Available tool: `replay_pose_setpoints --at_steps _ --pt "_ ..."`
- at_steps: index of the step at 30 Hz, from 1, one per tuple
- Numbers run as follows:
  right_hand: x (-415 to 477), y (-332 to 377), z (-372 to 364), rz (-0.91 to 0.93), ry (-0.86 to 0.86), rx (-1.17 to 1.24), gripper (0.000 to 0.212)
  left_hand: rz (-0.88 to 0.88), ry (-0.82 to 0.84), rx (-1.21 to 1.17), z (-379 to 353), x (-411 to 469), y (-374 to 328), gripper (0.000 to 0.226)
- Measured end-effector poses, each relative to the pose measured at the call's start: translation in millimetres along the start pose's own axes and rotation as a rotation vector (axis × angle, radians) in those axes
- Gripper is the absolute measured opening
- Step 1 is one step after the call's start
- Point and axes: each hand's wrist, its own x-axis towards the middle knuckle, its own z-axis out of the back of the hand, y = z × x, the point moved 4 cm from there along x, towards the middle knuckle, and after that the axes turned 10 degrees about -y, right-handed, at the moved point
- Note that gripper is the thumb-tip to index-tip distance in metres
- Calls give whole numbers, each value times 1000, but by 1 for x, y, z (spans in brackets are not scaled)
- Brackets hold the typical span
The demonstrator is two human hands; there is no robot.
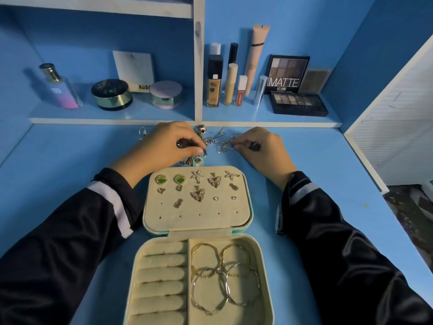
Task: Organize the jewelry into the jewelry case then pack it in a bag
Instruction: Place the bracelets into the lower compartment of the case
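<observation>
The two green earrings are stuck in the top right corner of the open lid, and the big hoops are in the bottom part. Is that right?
Not quite. The head view shows the green earrings in the top left corner of the open lid, not the top right. The big hoops are in the bottom part.

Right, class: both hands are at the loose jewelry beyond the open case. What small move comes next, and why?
Probably draw one piece free of the tangled jewelry: left hand and right hand both pinch into it, pieces look knotted together, and the ring rolls in the case hold nothing.
</observation>
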Motion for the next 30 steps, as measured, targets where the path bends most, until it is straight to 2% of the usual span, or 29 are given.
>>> replay_pose_setpoints --at_steps 4,10,21,26,30 --pt "-1 0 1 5 -11 8 12 -25 -89 24 5 -1 1 14" --pt "-3 2 2 1 -7 -2 12 -75 -329 134 23 -22 19 17" --pt "-5 8 4 3 -23 -15 14 43 -577 163 51 -51 36 21" --pt "1 17 3 24 -24 -11 14 141 -568 181 57 -55 48 25" --pt "11 27 -5 39 13 18 15 133 -526 208 55 -51 53 23"
